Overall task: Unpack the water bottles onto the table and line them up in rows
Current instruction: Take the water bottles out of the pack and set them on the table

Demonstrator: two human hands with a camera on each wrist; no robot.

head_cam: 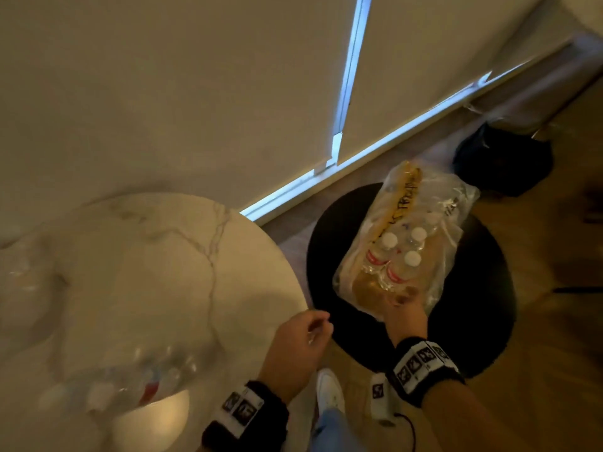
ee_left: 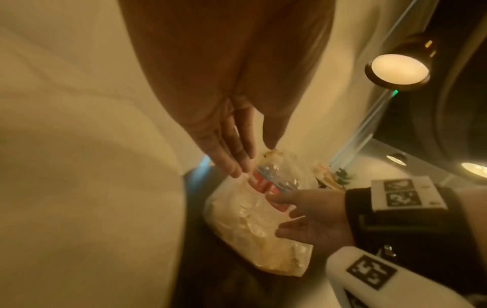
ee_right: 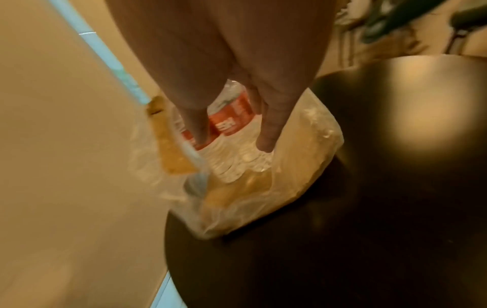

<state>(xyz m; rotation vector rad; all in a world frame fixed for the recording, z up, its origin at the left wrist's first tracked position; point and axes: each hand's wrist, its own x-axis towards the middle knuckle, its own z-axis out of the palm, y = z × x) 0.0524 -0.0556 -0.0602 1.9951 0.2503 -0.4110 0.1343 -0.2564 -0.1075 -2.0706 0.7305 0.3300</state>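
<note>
A torn clear plastic pack (head_cam: 401,243) lies on a round black stool (head_cam: 473,305), and several water bottles (head_cam: 412,258) with white caps and red labels stand in it. My right hand (head_cam: 403,306) reaches into the pack's near end. In the right wrist view its thumb and fingers (ee_right: 266,133) are straight on either side of a red-labelled bottle (ee_right: 229,118), not closed round it. My left hand (head_cam: 308,327) hovers loosely curled and holds nothing, between the marble table's (head_cam: 146,272) edge and the stool. Several blurred bottles (head_cam: 137,373) stand on the table at the near left.
The stool sits close to the right of the round marble table, on a wooden floor. A dark bag (head_cam: 502,158) lies on the floor behind the stool, by the wall. My white shoe (head_cam: 329,389) is below the hands. A lit lamp (ee_left: 399,68) shows in the left wrist view.
</note>
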